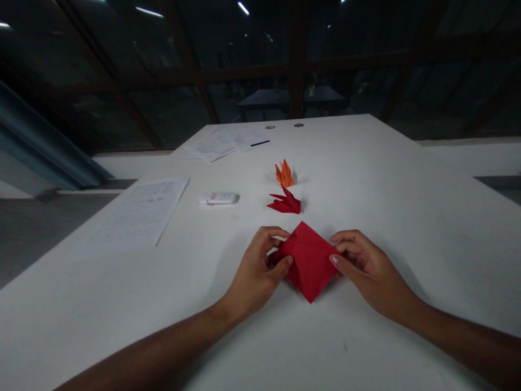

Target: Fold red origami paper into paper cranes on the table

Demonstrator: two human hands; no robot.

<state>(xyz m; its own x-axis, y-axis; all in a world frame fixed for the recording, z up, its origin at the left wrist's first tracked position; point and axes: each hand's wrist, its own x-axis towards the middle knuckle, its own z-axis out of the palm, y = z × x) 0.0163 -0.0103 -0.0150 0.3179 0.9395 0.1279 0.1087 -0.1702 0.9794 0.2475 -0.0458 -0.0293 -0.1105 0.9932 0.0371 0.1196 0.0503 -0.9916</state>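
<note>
A red sheet of origami paper (310, 259), folded into a diamond, is held between my two hands just above the white table. My left hand (262, 269) pinches its left corner, thumb on the near face and fingers behind. At the opposite corner my right hand (362, 266) grips in the same way, its thumb on the front and its fingertips partly hidden by the paper. Straight ahead lies a red folded paper figure (286, 202) with pointed tips. Behind that stands an orange folded paper figure (284, 175).
A white table (407, 217) stretches away toward dark windows. To the left lie a small white bottle-like item (218, 199) and a printed sheet (142, 209). More papers (220, 142) are spread at the far left, and two round discs (298, 125) sit near the far edge.
</note>
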